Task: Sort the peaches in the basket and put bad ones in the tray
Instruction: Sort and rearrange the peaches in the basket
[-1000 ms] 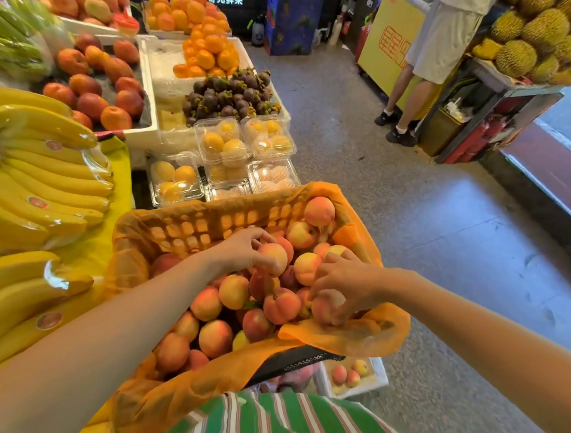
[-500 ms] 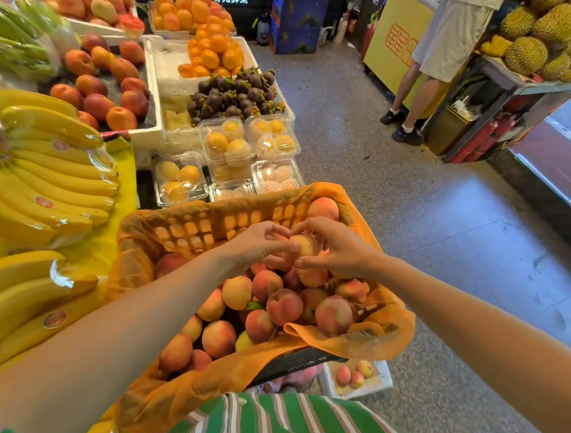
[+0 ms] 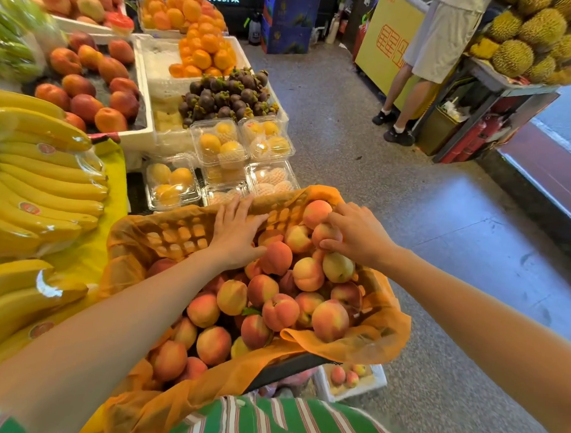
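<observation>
A basket (image 3: pixel 176 235) lined with orange netting sits in front of me, heaped with several pink-yellow peaches (image 3: pixel 279 310). My left hand (image 3: pixel 236 234) lies flat, fingers spread, on the lining at the basket's far side, touching the pile's edge and holding nothing. My right hand (image 3: pixel 358 233) is curled around one peach (image 3: pixel 324 235) at the far right of the heap. A white tray (image 3: pixel 377 380) stands on the floor below the basket's right corner, with three small peaches (image 3: pixel 345 375) in it.
Bananas (image 3: pixel 42 178) lie on a yellow cloth to my left. Clear boxes of yellow fruit (image 3: pixel 222 146) stand just beyond the basket, then mangosteens (image 3: pixel 227 96), oranges and red fruit. A person (image 3: pixel 435 53) stands by a yellow cabinet far right, next to durians (image 3: pixel 530 40).
My left hand left the peaches and slid forward onto the basket's far lining. My right hand moved right and farther back, closing on a peach at the heap's far edge.
</observation>
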### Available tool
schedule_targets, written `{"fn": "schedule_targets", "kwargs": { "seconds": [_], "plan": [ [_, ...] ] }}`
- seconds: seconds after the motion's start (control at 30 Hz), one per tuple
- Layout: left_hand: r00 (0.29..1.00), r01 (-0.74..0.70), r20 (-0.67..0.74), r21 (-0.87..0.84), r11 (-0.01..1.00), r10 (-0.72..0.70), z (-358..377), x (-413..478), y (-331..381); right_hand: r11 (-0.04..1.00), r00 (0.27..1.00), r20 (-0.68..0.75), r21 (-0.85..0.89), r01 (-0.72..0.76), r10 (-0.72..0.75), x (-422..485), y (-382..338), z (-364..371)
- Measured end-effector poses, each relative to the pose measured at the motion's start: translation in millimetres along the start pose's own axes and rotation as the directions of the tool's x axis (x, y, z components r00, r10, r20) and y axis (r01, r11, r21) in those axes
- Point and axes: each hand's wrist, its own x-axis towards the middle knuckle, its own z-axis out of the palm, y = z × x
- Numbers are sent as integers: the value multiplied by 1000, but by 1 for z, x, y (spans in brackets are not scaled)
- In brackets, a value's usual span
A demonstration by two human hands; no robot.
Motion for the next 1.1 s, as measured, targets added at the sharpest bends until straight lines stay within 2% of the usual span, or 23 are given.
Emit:
{"fn": "schedule_targets", "kwargs": {
  "seconds": [0.17,0.23,0.43,0.53,0.6,0.73,0.83,0.97,1.03,1.1],
  "plan": [
    [1000,-9,-4,20,1000,9,1,1,-7,996,998,-22,74,56,-54,0,-5,9],
    [1000,-17,-5,11,1000,17,2,1,-7,994,995,-13,49,99,-99,0,-5,18],
    [998,-51,-30,-73,996,49,0,-2,-11,994,995,-6,26,104,-104,5,-10,22],
    [994,-83,-88,-155,984,70,-3,-8,-17,986,992,-2,102,128,-129,9,-7,11],
    [981,-108,-180,-203,973,71,-10,-15,-22,973,987,-28,167,158,-156,14,-10,6],
    [967,-50,-255,-245,968,-14,-32,-41,-42,902,966,-36,353,251,-255,29,-47,-8],
    [949,12,-304,-220,975,-80,-37,-69,-68,836,916,85,450,315,-391,44,-91,-11],
    [908,64,-408,-87,994,-95,-26,-119,-104,829,789,325,412,379,-522,59,-147,13],
    [920,131,-363,-79,988,-151,-14,-142,-119,838,723,429,336,430,-542,63,-167,32],
    [939,170,-292,-64,983,-181,2,-162,-131,860,708,491,235,453,-508,66,-182,53]
  ]
}}
